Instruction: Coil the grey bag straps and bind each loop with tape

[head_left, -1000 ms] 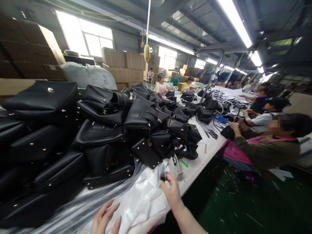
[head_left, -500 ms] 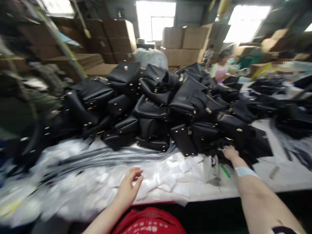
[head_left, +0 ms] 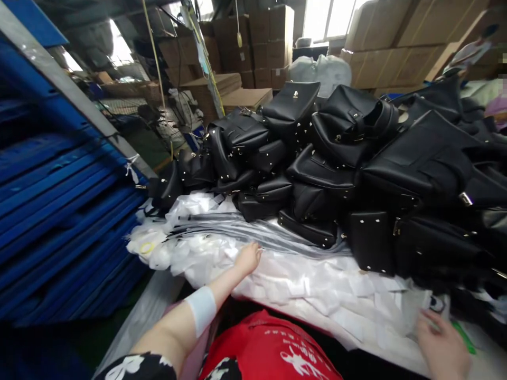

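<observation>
Both hands reach forward: the left hand (head_left: 247,258) lies flat and loose on the white bags (head_left: 317,285); the right hand (head_left: 443,343) is blurred, so I cannot tell its grip.

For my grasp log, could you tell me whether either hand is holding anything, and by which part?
Nothing is clearly held: the left hand rests open on the white packets; the right hand, blurred, touches their near edge.

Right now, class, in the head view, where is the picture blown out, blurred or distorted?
Head view: the window is blown out white; the right hand is motion-blurred, the left hand sharper; studs on the black handbags glint; the blue sheets stretch at the wide-angle edge.
</observation>
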Action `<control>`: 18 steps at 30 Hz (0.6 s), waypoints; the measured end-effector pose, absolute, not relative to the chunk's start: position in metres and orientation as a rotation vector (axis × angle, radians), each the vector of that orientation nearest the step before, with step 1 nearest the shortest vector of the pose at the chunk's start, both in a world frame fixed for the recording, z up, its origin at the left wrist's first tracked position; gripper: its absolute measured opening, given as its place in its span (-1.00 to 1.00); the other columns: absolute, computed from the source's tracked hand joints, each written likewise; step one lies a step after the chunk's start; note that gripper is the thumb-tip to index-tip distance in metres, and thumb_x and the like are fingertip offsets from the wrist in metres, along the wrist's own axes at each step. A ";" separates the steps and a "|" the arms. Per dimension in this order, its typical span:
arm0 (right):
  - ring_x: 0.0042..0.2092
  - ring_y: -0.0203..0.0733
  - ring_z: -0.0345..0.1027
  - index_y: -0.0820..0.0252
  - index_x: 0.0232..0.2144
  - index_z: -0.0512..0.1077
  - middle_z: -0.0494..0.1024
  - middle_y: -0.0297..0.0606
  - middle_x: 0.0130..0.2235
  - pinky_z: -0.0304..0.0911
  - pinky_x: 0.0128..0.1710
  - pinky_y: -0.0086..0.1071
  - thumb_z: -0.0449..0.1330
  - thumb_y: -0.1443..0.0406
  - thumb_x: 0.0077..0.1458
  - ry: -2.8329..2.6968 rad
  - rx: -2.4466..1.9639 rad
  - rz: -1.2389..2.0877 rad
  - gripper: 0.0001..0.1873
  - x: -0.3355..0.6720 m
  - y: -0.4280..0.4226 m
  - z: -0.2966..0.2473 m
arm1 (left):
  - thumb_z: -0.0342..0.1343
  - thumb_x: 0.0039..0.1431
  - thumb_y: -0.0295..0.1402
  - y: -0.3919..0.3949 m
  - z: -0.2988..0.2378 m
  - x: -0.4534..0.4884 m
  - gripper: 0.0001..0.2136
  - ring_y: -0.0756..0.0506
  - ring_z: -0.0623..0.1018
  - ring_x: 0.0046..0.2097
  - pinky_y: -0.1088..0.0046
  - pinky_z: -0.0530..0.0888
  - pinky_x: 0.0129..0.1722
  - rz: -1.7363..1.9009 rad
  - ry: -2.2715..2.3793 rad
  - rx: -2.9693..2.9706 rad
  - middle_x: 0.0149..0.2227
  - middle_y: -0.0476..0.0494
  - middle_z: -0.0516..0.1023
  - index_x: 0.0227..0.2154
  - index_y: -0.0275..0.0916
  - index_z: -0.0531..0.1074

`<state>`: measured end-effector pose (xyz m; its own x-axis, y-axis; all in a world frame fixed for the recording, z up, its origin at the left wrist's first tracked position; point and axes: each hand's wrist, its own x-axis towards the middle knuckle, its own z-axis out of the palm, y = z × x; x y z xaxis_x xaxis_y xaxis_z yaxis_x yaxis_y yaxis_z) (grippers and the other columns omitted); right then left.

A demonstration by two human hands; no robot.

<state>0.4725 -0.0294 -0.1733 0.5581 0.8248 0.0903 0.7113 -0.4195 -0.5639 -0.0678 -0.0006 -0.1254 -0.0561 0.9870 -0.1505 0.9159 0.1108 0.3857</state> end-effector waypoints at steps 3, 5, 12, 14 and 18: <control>-0.25 0.17 0.45 0.07 -0.38 0.49 0.51 -0.05 -0.13 0.33 -0.15 0.08 0.10 -0.01 -0.16 -1.319 -2.148 0.590 -0.62 0.395 -0.066 -0.185 | 0.00 0.24 -0.38 0.037 -0.131 -0.094 -0.79 -0.20 0.39 0.09 0.13 0.27 0.12 0.047 2.008 1.943 -0.02 -0.28 0.46 -0.12 -0.34 0.43; -0.18 0.13 0.46 0.14 -0.39 0.50 0.51 -0.03 -0.07 0.36 -0.11 -0.02 0.11 -0.03 -0.18 -1.351 -2.050 0.723 -0.57 0.359 -0.083 -0.185 | 0.06 0.23 -0.32 0.054 -0.135 -0.104 -0.77 -0.20 0.40 0.09 0.05 0.26 0.12 -0.104 1.951 2.001 -0.01 -0.23 0.46 -0.12 -0.33 0.42; -0.26 0.00 0.49 0.15 -0.31 0.52 0.57 -0.13 -0.14 0.40 -0.21 -0.19 0.13 0.00 -0.14 -1.326 -2.095 0.764 -0.56 0.320 -0.111 -0.152 | 0.09 0.22 -0.24 0.077 -0.123 -0.118 -0.74 -0.15 0.47 -0.02 0.08 0.36 0.03 -0.413 1.724 2.146 -0.07 -0.18 0.49 -0.14 -0.31 0.43; -0.27 0.02 0.50 0.15 -0.29 0.52 0.57 -0.12 -0.13 0.38 -0.21 -0.17 0.13 0.00 -0.12 -1.305 -2.126 0.766 -0.56 0.318 -0.111 -0.145 | 0.10 0.21 -0.22 0.086 -0.105 -0.125 -0.75 -0.13 0.50 -0.09 0.13 0.39 -0.02 -0.418 1.675 2.173 -0.13 -0.17 0.52 -0.18 -0.31 0.45; -0.20 0.05 0.48 0.16 -0.32 0.53 0.59 -0.12 -0.19 0.34 -0.12 -0.15 0.19 -0.01 -0.12 -1.279 -2.019 0.862 -0.58 0.293 -0.101 -0.128 | 0.16 0.10 -0.12 0.097 -0.049 -0.128 -0.70 -0.13 0.53 -0.24 0.40 0.39 -0.27 -0.320 1.569 2.248 -0.31 -0.18 0.57 -0.31 -0.30 0.51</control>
<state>0.2925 -0.1005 -0.1276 0.3273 0.9219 -0.2073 0.5379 -0.3622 -0.7612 -0.1281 0.0969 -0.0489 0.3511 0.8496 -0.3935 0.9359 -0.3051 0.1762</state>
